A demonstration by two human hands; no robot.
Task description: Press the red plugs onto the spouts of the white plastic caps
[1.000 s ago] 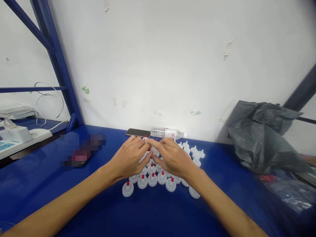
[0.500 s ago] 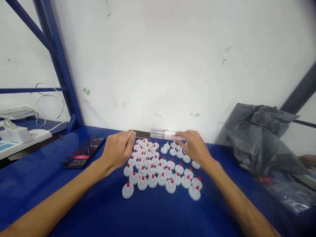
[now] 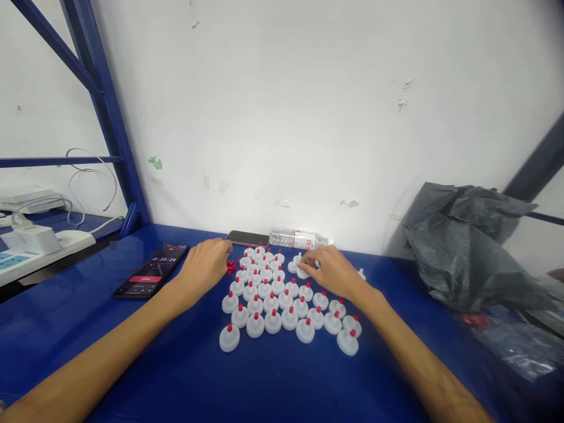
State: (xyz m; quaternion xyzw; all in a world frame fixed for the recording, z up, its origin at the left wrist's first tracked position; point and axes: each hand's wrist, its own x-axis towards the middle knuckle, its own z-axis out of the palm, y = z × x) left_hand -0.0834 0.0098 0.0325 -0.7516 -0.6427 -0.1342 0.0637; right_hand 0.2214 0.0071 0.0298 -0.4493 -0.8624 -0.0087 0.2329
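Note:
My left hand [image 3: 207,267] is on the left, its fingers curled together beside a small heap of red tips [image 3: 231,267]. What lies in those fingers, if anything, is hidden. On the right, my right hand [image 3: 328,269] pinches a white nozzle cap [image 3: 302,274] at the back of the group. A few untipped white nozzle caps [image 3: 292,267] are next to it, others partly covered by that hand. Several rows of white nozzle caps with red tips [image 3: 272,321] stand upright between and in front of my hands.
Against the wall lie a dark phone [image 3: 247,238] and a clear plastic bottle [image 3: 293,238]. Another phone [image 3: 152,271], lit, is at left near a power strip [image 3: 74,239]. A grey plastic bag [image 3: 458,241] and clear plastic wrapping [image 3: 520,346] occupy the right side of the blue table [image 3: 273,388].
My left hand has shifted left and down, uncovering the red tips and the dark phone. My right hand has come down and left onto the untipped nozzle caps.

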